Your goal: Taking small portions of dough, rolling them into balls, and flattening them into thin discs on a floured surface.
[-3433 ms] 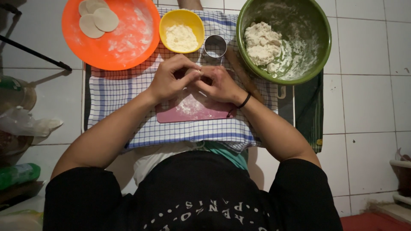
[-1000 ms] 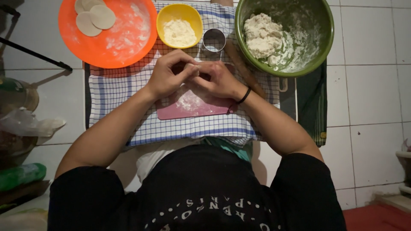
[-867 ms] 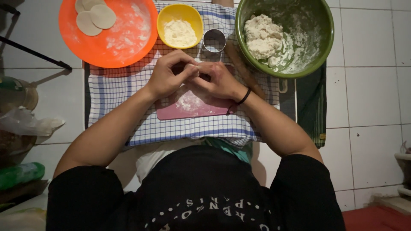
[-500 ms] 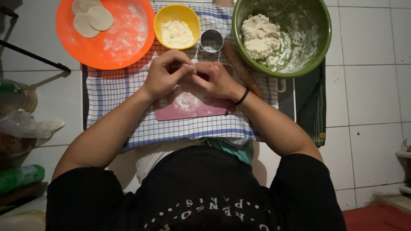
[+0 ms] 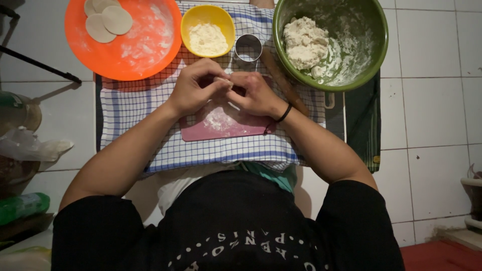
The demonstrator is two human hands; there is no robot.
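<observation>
Both hands meet over the pink board point(image 5: 221, 125) at the middle of the checked cloth point(image 5: 150, 100) on the floor; left hand point(image 5: 198, 88) and right hand point(image 5: 256, 93) fingers pinch a small dough piece point(image 5: 224, 81) between them. Orange plate point(image 5: 125, 42) with dough rounds point(image 5: 108, 20) sits at the cloth's far-left corner, green bowl point(image 5: 374, 50) far right

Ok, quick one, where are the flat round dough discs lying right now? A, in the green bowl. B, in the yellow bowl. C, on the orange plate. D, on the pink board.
C: the flat dough discs lie at the top-left of the floury orange plate, away from both hands.
</observation>
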